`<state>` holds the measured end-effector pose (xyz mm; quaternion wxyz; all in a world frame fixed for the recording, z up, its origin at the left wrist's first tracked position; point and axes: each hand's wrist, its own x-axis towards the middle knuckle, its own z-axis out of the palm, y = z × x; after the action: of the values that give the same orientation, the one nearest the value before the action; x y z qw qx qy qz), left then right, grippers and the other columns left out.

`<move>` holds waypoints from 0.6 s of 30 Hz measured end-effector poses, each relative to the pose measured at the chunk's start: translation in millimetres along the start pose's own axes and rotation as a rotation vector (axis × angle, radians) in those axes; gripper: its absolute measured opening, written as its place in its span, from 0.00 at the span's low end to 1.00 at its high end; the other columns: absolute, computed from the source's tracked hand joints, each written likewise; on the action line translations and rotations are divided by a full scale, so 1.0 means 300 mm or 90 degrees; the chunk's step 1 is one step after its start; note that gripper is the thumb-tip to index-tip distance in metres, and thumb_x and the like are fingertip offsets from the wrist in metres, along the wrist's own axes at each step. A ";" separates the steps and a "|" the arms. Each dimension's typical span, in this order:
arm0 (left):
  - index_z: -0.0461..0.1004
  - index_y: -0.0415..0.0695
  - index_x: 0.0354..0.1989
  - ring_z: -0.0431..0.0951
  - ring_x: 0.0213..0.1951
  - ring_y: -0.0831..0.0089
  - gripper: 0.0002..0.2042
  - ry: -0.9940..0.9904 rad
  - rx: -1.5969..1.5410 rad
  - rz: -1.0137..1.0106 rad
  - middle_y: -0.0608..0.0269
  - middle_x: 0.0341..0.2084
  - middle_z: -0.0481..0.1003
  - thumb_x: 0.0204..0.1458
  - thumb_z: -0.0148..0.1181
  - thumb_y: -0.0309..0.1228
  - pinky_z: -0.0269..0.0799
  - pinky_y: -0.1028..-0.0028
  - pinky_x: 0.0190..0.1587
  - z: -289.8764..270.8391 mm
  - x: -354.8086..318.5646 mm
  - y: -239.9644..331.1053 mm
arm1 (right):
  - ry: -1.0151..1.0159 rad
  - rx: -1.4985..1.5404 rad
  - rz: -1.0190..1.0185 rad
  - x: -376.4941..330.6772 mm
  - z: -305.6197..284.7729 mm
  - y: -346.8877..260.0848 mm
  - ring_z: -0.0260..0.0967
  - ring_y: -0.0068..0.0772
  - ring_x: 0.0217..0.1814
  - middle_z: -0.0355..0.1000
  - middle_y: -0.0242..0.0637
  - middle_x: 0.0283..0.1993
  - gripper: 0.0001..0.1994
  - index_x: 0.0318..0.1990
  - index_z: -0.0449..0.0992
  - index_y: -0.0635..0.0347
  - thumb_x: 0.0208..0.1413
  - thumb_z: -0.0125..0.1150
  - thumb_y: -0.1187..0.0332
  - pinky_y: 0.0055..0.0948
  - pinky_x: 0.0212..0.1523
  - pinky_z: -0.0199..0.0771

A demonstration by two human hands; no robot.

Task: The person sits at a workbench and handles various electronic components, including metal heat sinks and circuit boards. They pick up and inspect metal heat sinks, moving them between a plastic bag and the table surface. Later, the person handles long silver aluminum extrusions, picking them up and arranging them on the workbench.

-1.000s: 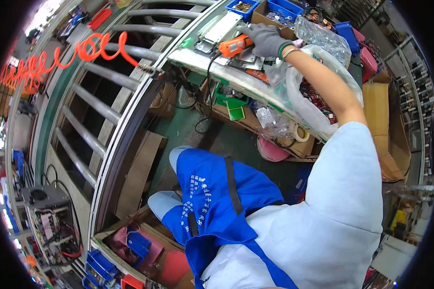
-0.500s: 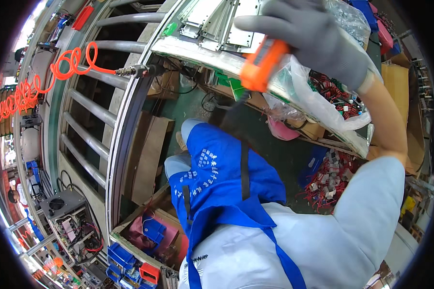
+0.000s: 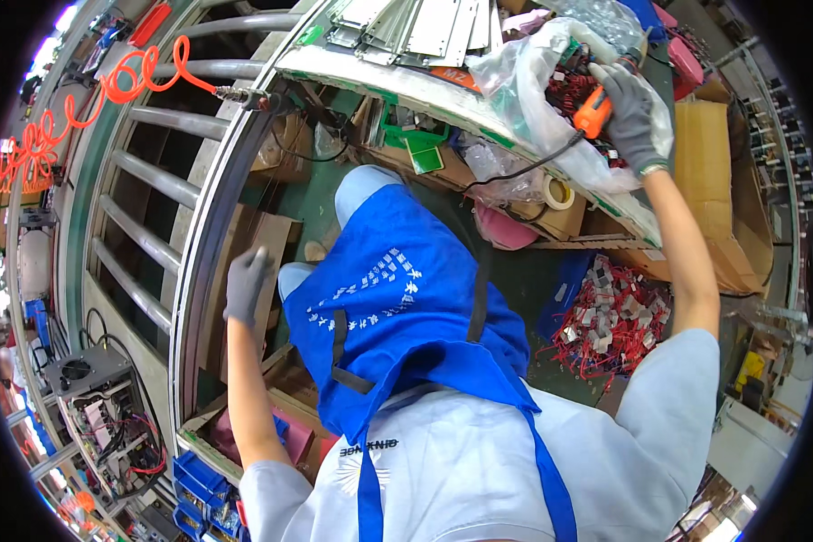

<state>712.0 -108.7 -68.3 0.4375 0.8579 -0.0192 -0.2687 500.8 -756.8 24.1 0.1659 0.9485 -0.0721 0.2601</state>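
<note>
My right hand (image 3: 637, 117), in a grey glove, is wrapped round an orange corded power tool (image 3: 593, 112) that looks like an electric screwdriver. It holds the tool over a clear plastic bag (image 3: 551, 90) of dark and red wired parts on the bench at the right. From the tool's near end a black cord (image 3: 524, 170) droops below the bench edge. My left hand (image 3: 247, 285), also gloved in grey, hangs beside the roller conveyor's rail. Its fingers are curled and nothing shows in them.
Flat metal plates (image 3: 434, 27) lie stacked on the bench (image 3: 370, 74). Left of me runs a roller conveyor (image 3: 158, 181), with a coiled orange air hose (image 3: 122, 77) above it. A pile of red-wired parts (image 3: 610, 316) and a cardboard box (image 3: 705, 167) are at the right.
My right hand has moved right with the orange tool, from in front of the metal plates to over the plastic bag. My left hand has come into view by the conveyor.
</note>
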 end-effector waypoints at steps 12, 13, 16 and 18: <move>0.75 0.34 0.52 0.79 0.42 0.74 0.15 -0.066 -0.204 0.373 0.58 0.42 0.79 0.61 0.56 0.31 0.75 0.75 0.47 0.452 0.189 0.617 | 0.123 0.011 0.113 -0.038 0.109 -0.033 0.57 0.34 0.69 0.66 0.27 0.61 0.28 0.63 0.66 0.35 0.52 0.53 0.67 0.47 0.70 0.46; 0.75 0.35 0.52 0.79 0.43 0.73 0.16 -0.041 -0.149 0.418 0.58 0.42 0.79 0.60 0.57 0.31 0.74 0.75 0.48 0.474 0.190 0.683 | 0.121 0.013 0.118 -0.041 0.109 -0.030 0.57 0.34 0.69 0.66 0.27 0.61 0.28 0.63 0.65 0.35 0.52 0.53 0.67 0.46 0.70 0.45; 0.75 0.38 0.53 0.79 0.46 0.69 0.18 0.036 0.031 0.532 0.55 0.44 0.79 0.56 0.60 0.32 0.73 0.73 0.51 0.576 0.177 0.866 | 0.109 0.009 0.122 -0.039 0.107 -0.032 0.57 0.32 0.68 0.66 0.26 0.59 0.28 0.63 0.65 0.34 0.52 0.52 0.68 0.46 0.70 0.44; 0.73 0.42 0.56 0.78 0.50 0.61 0.22 0.102 0.202 0.638 0.51 0.47 0.77 0.52 0.63 0.32 0.71 0.69 0.54 0.650 0.172 0.976 | 0.116 0.007 0.123 -0.021 0.102 -0.054 0.58 0.30 0.67 0.66 0.25 0.57 0.28 0.63 0.65 0.34 0.52 0.52 0.68 0.45 0.70 0.43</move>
<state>722.3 -447.3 39.3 0.3772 0.8170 -0.4337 0.0460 513.4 -752.1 -8.5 0.1406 0.9104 -0.1462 0.3606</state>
